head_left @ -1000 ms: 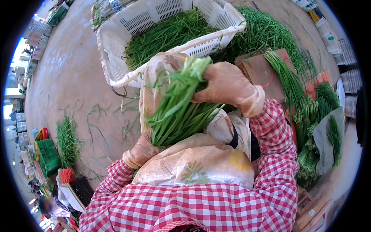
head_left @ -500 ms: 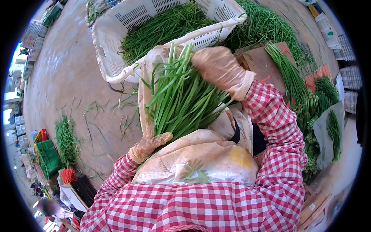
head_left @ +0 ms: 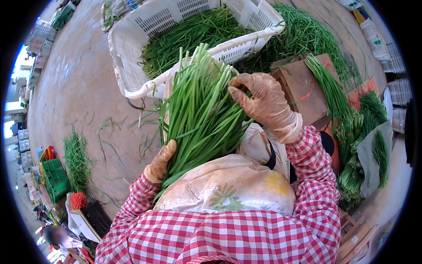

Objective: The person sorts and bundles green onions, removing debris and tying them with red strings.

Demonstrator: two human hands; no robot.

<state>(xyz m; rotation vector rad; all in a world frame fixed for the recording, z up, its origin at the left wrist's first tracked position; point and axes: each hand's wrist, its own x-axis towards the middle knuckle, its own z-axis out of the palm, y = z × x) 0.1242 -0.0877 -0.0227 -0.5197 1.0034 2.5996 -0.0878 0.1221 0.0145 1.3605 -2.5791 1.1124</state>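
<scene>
Gloved hands, two: one left hand (head_left: 161,162), one right hand (head_left: 263,97); bundle of green stalks (head_left: 198,110) at the lap, one; white crate (head_left: 145,90), one, with one mass of greens (head_left: 189,42) inside; large heap (head_left: 307,37) beside it, one; brown box (head_left: 301,90), one, bearing one long-stalked bunch (head_left: 325,81); small floor pile (head_left: 77,160), one; green bag (head_left: 55,178), one; red clump (head_left: 78,200), one; tied bundles (head_left: 351,176) at right were several, too overlapped to number.

A brown floor (head_left: 88,83) is extending toward both sides, bright light (head_left: 21,60) is shining at the far left, and pale crates (head_left: 399,91) are standing stacked at right.
</scene>
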